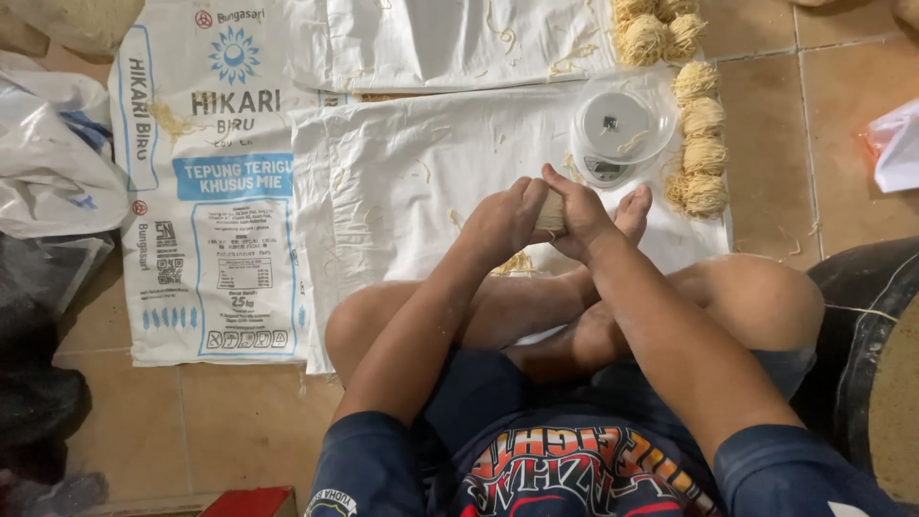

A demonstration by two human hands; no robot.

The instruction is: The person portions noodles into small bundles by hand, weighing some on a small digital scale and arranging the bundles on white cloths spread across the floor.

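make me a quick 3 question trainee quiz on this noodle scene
1. True or false: both hands, the left hand and right hand, are closed around one noodle bundle.
2. Where do the finished noodle nests lie relative to the scale?
A. in a column by its right side
B. stacked on its pan
C. on the printed sack
3. Fill in: the scale stands on a white ____ spread over the tiled floor.

Key:
1. True
2. A
3. sack
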